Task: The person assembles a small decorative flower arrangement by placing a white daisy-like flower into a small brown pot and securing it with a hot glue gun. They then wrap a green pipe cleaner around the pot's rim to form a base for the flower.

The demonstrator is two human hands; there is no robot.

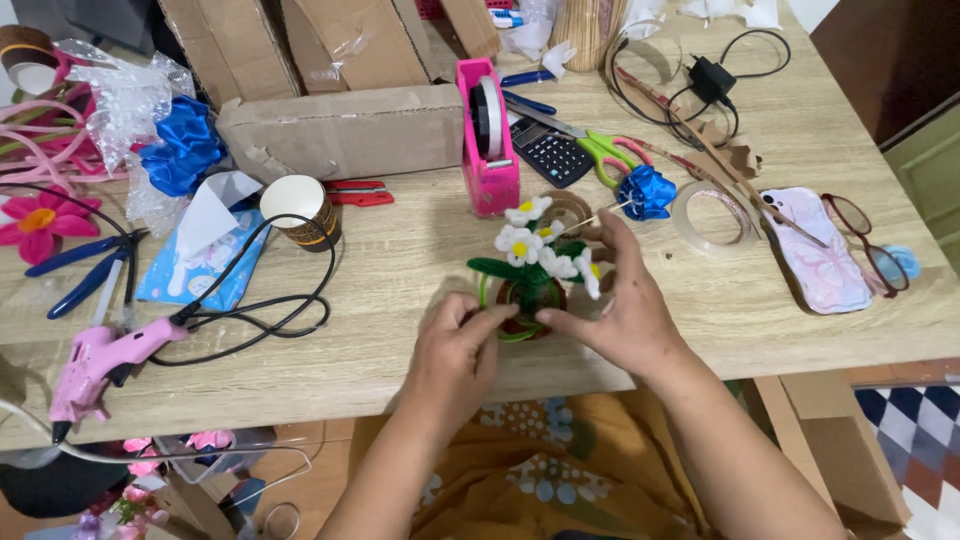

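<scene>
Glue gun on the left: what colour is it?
Pink, with a black cord; the glue gun shows clearly in the head view.

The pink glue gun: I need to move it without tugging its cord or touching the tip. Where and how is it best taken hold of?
Probably by the handle of the pink glue gun, coming from the near table edge. It lies on its side, its nozzle pointing down-left past the table edge, and its black cord leaves the upper-right end, so the handle in the middle stays clear of both.
</scene>
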